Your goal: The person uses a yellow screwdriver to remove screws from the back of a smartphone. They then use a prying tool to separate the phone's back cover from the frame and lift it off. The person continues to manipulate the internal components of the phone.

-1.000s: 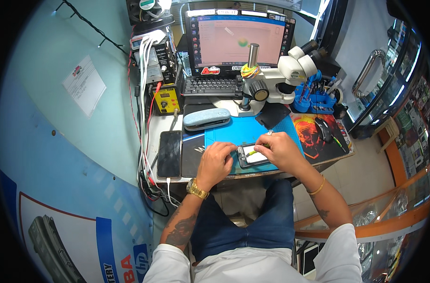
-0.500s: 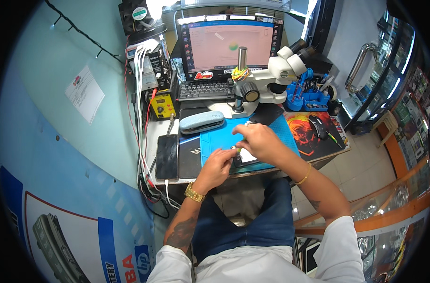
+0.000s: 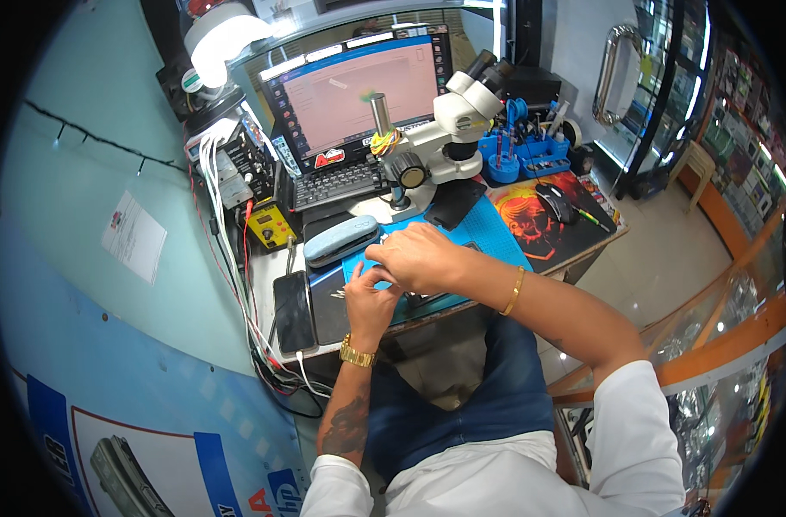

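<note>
Fingers of the left hand [image 3: 371, 303] meeting those of the right hand [image 3: 421, 258] over the near side of a blue mat [image 3: 488, 228], the grip itself hidden by knuckles. Below the right hand, a dark device [image 3: 423, 300], mostly covered. Gold watch [image 3: 357, 353] on the left wrist, thin gold bracelet [image 3: 514, 291] on the right. To the left on the counter [image 3: 266, 267], a dark-screened phone [image 3: 294, 314] with a white cable at its lower edge. Beyond the hands, a grey-blue case [image 3: 341, 241], black keyboard [image 3: 337, 185], lit monitor [image 3: 363, 95] and white microscope [image 3: 449, 129]. To the right, a black mouse [image 3: 552, 202] on a red-and-black pad [image 3: 531, 228], near a blue tool holder [image 3: 544, 164].
</note>
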Demonstrator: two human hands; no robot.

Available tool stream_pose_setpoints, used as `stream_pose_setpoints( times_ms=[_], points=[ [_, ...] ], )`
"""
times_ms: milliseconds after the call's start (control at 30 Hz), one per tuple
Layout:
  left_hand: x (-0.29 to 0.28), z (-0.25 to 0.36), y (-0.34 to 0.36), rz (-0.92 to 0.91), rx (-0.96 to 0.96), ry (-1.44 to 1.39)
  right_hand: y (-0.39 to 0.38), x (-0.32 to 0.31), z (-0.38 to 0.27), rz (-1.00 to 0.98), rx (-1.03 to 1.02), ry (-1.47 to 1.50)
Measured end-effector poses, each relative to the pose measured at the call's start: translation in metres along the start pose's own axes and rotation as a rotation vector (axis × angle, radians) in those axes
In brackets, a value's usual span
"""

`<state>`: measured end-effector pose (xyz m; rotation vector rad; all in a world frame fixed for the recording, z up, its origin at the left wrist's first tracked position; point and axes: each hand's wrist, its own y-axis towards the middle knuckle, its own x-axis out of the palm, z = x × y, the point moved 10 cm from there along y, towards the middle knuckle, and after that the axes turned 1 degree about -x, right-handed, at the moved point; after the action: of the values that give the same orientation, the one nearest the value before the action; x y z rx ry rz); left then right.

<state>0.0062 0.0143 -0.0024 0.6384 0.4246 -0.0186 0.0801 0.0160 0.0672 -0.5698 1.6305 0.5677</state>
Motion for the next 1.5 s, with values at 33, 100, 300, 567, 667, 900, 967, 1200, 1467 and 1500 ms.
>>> stream_pose_setpoints(
  times_ms=[33, 100, 300, 567, 667, 900, 967, 1200, 1467, 1500],
  points=[
    [0.001, 0.003, -0.002, -0.018, 0.005, 0.006, -0.002, 0.000, -0.001, -0.008, -0.006, -0.018],
    [0.014, -0.005, -0.005, -0.093, -0.280, -0.362, -0.005, 0.001, 0.003, 0.105, -0.034, 0.036],
    [0.002, 0.010, 0.004, -0.147, 0.017, 0.079, -0.012, -0.003, 0.003, 0.039, 0.068, 0.023],
    [0.006, 0.020, 0.007, -0.147, 0.041, -0.019, -0.020, -0.012, 0.013, 0.264, 0.005, 0.126],
    [0.002, 0.020, 0.007, -0.073, -0.005, 0.102, -0.021, 0.002, 0.023, 0.199, 0.067, 0.049],
    [0.003, 0.014, 0.001, -0.066, 0.021, 0.018, -0.023, -0.004, 0.019, 0.153, 0.070, 0.091],
    [0.000, 0.015, 0.000, -0.024, 0.048, 0.126, -0.023, 0.000, 0.020, 0.118, 0.074, 0.074],
    [0.005, 0.006, -0.023, -0.108, 0.025, 0.301, -0.031, -0.001, 0.025, 0.214, 0.024, 0.156],
    [-0.001, 0.000, -0.025, -0.143, -0.101, 0.134, -0.060, 0.025, 0.073, 0.336, 0.127, 0.611],
    [-0.003, -0.001, -0.025, -0.135, -0.102, 0.136, -0.060, 0.051, 0.084, 0.240, 0.191, 0.834]
  ],
)
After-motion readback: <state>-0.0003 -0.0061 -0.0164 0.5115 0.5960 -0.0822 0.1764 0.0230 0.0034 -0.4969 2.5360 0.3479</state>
